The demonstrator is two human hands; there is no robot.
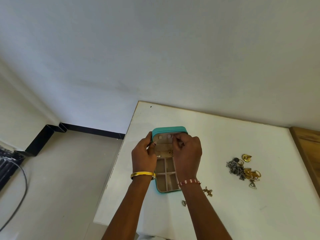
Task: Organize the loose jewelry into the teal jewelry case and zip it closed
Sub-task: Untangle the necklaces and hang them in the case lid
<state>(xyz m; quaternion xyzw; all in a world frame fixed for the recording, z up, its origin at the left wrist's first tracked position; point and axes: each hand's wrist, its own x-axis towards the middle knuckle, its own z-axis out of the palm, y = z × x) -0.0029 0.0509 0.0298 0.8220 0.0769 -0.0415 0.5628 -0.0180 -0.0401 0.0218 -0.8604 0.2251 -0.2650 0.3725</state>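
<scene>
The teal jewelry case (168, 130) stands open on the white table (225, 135), lid upright at 12 o'clock. The left hand (143, 155) grips the lid's left edge; the right hand (187, 153) has fingers curled at the lid's inner clips, what it pinches I cannot tell. Loose jewelry (243, 168) lies at 3 o'clock of the case, well apart

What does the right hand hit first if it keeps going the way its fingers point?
Likely the raised lid of the case: the right hand has its fingertips by the small tabs on the lid's lining. Whether they already touch is unclear.
</scene>
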